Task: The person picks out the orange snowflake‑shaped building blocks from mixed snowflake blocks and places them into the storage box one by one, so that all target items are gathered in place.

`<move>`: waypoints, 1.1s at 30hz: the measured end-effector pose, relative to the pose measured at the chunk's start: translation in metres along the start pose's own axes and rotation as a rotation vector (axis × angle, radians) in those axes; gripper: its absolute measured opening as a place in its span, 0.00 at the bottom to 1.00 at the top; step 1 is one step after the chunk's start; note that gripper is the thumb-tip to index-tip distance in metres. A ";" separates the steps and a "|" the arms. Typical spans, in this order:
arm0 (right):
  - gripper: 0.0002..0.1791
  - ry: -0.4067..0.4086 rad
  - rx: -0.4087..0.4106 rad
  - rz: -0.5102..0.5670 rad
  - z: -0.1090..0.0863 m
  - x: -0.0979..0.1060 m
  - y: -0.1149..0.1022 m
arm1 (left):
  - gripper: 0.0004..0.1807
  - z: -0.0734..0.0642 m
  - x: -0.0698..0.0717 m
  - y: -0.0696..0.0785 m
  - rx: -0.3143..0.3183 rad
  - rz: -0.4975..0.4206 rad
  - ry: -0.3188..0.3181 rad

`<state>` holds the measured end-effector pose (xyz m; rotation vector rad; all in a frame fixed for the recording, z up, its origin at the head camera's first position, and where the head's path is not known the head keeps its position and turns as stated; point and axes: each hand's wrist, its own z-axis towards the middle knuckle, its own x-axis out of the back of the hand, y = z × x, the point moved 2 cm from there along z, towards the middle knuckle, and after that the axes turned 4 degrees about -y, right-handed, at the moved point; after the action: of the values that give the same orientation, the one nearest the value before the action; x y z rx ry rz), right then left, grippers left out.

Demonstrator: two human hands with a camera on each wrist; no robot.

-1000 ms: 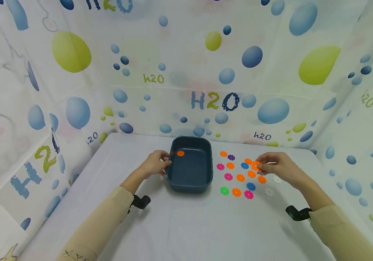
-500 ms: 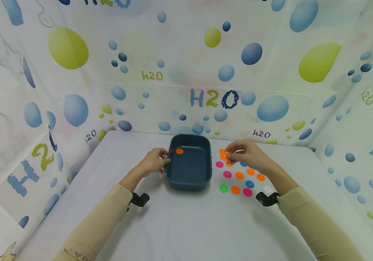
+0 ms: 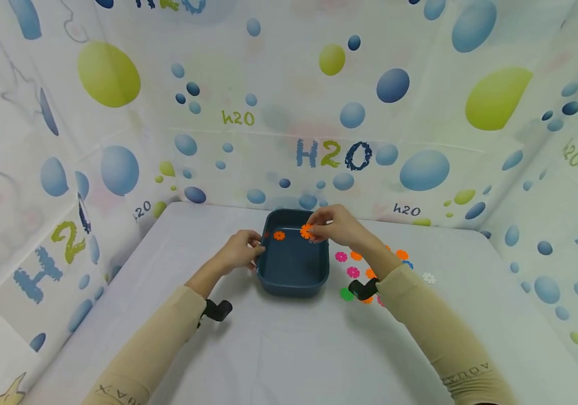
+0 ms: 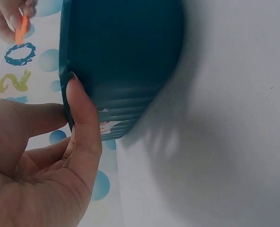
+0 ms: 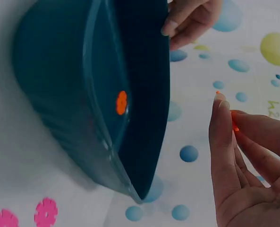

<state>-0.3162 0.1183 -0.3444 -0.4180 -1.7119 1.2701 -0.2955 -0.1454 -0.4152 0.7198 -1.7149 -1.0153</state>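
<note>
A dark teal plastic bin (image 3: 294,267) stands on the white cloth, with one orange flower-shaped disc (image 3: 279,235) inside. At its left wall, my left hand (image 3: 235,251) grips the rim; the left wrist view has the thumb and a finger (image 4: 84,111) on either side of it. Over the bin's far right part, my right hand (image 3: 343,226) pinches another orange flower-shaped disc (image 3: 305,231) between thumb and fingertips. In the right wrist view that held disc (image 5: 234,121) shows only as a sliver, mostly covered by the fingers.
Right of the bin lie several loose flower discs: pink ones (image 3: 352,272), a green one (image 3: 346,294), a white one (image 3: 428,278), plus orange and blue ones partly hidden by my right arm. A patterned curtain (image 3: 269,152) hangs behind the table (image 3: 289,349).
My right hand has moved left with the pinched orange disc, from above the loose discs to over the bin. The left hand has stayed on the rim.
</note>
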 end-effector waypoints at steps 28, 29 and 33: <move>0.15 0.036 -0.354 0.173 0.089 -0.054 0.049 | 0.21 0.000 -0.001 0.002 0.008 0.008 -0.016; 0.16 0.034 -0.360 0.187 0.090 -0.056 0.049 | 0.21 -0.001 -0.001 0.003 0.008 0.010 -0.016; 0.15 0.039 -0.383 0.187 0.093 -0.064 0.050 | 0.22 0.000 0.000 0.002 0.005 0.014 -0.019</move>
<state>-0.3722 0.0401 -0.4214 -0.8386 -1.9203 1.0508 -0.2954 -0.1446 -0.4130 0.7018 -1.7370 -1.0114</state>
